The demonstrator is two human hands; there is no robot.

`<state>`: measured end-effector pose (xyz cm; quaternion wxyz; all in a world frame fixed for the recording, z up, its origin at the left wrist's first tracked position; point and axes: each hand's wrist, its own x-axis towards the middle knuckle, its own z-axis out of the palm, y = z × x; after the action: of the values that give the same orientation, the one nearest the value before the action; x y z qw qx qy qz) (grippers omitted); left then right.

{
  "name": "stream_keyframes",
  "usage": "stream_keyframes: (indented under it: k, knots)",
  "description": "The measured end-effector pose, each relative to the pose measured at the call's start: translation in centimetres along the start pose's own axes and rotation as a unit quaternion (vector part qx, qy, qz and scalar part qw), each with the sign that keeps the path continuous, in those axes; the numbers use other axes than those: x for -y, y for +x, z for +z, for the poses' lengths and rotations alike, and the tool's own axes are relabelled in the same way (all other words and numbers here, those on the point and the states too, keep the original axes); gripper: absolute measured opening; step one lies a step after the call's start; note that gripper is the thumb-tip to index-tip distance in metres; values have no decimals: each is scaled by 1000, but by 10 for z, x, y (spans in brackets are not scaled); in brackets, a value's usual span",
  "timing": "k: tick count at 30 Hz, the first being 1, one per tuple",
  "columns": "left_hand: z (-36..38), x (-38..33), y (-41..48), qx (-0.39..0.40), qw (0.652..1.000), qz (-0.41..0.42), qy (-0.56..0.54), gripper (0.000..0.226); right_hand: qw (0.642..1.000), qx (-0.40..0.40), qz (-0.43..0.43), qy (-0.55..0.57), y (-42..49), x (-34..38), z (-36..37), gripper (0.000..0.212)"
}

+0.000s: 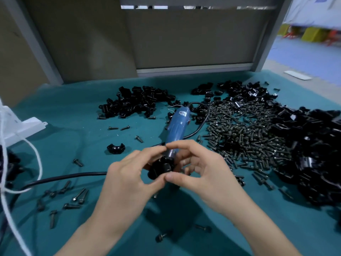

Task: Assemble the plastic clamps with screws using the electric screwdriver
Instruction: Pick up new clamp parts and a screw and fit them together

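My left hand (129, 174) and my right hand (201, 169) meet above the middle of the table, and both pinch one black plastic clamp (161, 168) between fingers and thumbs. The blue electric screwdriver (178, 126) lies on the cloth just behind the clamp, its tip end hidden behind my fingers. A big heap of dark screws (245, 137) spreads to the right. Piles of black clamp parts sit at the back (132, 103) and at the far right (313, 154). One clamp half (115, 148) lies alone to the left.
The table is covered by a teal cloth (73, 111). The screwdriver's black cable (60, 179) runs off to the left. Loose screws (77, 197) are scattered at the front left. A white cord (35, 154) and a white bracket (22, 124) stand at the left edge.
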<state>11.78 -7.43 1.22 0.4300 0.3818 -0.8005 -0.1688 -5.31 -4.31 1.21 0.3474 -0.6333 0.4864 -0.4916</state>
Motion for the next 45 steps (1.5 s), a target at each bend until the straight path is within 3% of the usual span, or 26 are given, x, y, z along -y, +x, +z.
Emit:
stream_keyframes:
  k: [3, 9, 22, 27, 32, 34, 39, 45]
  knots:
    - [14, -16, 2, 75, 997, 0, 7, 60, 999, -17, 18, -20, -13, 1, -20, 37]
    - [54, -30, -8, 166, 986, -8, 13, 48, 996, 11, 80, -25, -35, -18, -52, 34]
    - [71, -24, -18, 163, 986, -24, -28, 64, 994, 42, 89, -47, -41, -24, -61, 27]
    - [69, -21, -19, 174, 984, -17, -17, 42, 995, 52, 67, -52, -42, -21, -55, 26]
    - [75, -18, -24, 213, 977, -20, -21, 59, 996, 57, 66, 11, -44, -21, -53, 26]
    - [74, -19, -23, 227, 973, -24, -21, 55, 995, 64, 66, 28, -46, -23, -54, 28]
    - [70, -22, -21, 157, 987, 10, -36, 29, 993, 26, 45, 108, -47, -22, -58, 27]
    - [61, -18, -13, 75, 965, -147, -202, 32, 987, -39, 57, 147, -47, -24, -64, 24]
